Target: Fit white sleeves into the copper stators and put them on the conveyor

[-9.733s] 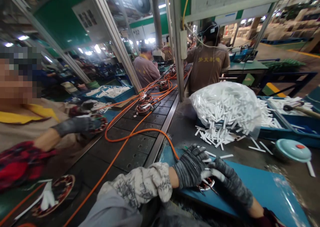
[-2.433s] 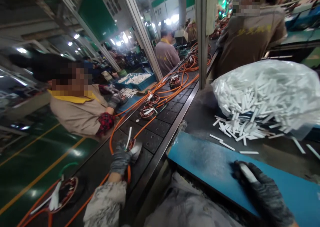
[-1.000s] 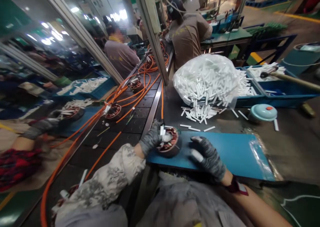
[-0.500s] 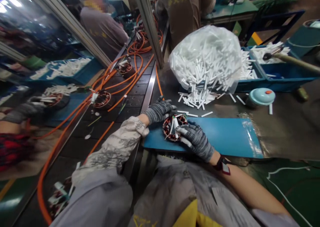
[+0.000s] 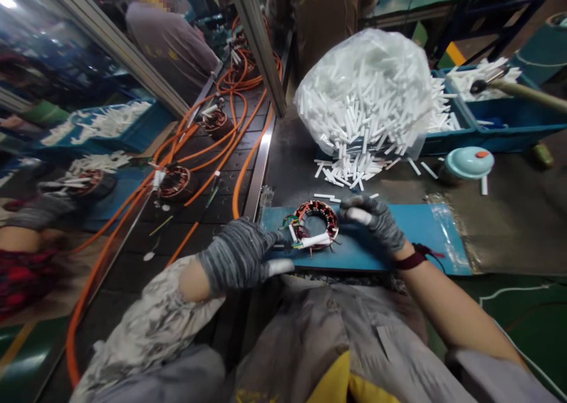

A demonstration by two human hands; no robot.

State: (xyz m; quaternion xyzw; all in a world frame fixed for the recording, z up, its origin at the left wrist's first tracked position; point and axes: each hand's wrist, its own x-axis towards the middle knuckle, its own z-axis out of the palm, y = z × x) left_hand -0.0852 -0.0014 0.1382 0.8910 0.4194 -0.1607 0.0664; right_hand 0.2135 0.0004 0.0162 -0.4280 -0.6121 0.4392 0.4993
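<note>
A ring-shaped motor stator (image 5: 334, 217) with copper windings lies on the blue mat (image 5: 411, 243). A white sleeve (image 5: 315, 240) rests across its near side, beside green and yellow wires. My left hand (image 5: 239, 255), in a grey striped glove with white fingertips, is at the left, palm down by the wires and the dark cable end. Its fingers are stretched and the thumb stands apart. My right hand (image 5: 376, 220), gloved alike, hovers just right of the stator. Its fingers curl in towards the thumb; anything between them is hidden.
A clear bag of white tubes (image 5: 367, 96) stands behind, with loose tubes (image 5: 354, 169) spilled before it. Blue bins (image 5: 491, 137), a hammer (image 5: 522, 90) and a light-blue lidded cup (image 5: 469, 163) are right. Orange cables (image 5: 228, 149) and other stators (image 5: 175, 181) lie left, near a co-worker's gloved hand (image 5: 39, 211).
My left hand has moved left and nearer me, off the stator's far side. My right hand has lifted away to the right and curled. The stator's ring now shows, its sleeve at the near side.
</note>
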